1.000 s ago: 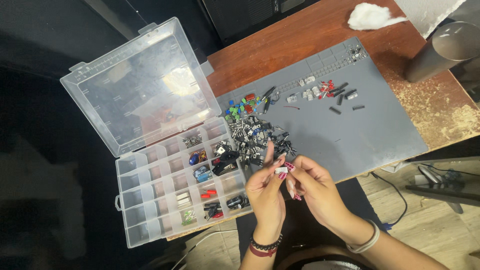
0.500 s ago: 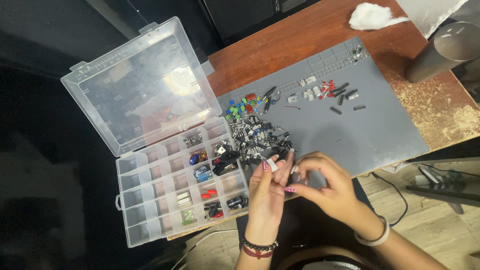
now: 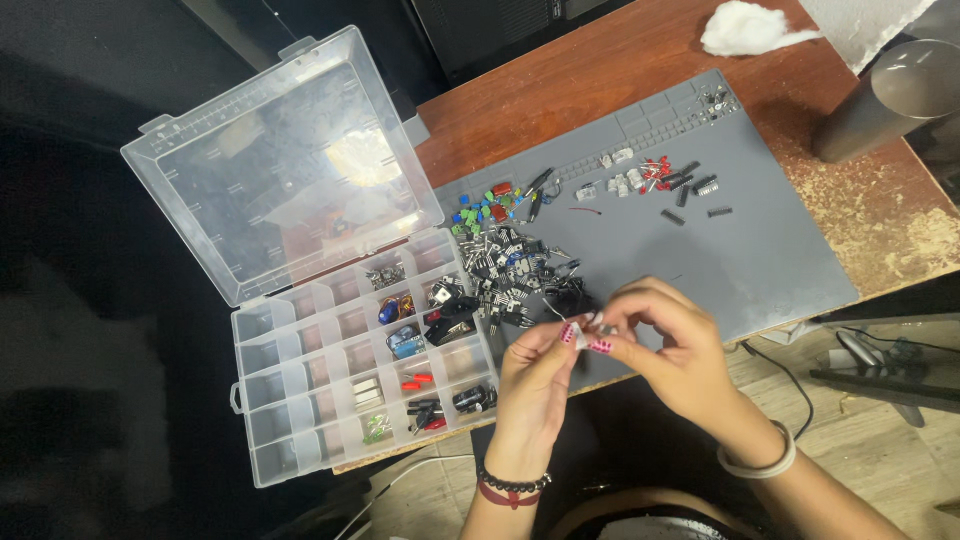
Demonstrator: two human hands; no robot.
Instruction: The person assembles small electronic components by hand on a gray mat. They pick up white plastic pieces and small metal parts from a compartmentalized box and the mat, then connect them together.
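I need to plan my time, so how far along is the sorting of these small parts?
Partly done: several compartments of the clear organizer box already hold parts. In hand: the left hand and right hand pinch one small component. Left: loose piles on the grey mat, and many compartments look empty.

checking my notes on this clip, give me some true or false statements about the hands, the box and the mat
1. The clear compartment box has its lid open. True.
2. Both hands meet over the near edge of the grey mat, the left hand and right hand pinching a tiny part between their fingers. True.
3. The grey mat is bare. False: small electronic parts lie in a heap at its left end, with more scattered along its far side.
4. The white fluffy wad sits inside the box. False: it lies on the wooden table, beyond the mat.
5. Every compartment of the box is filled. False: several look empty.
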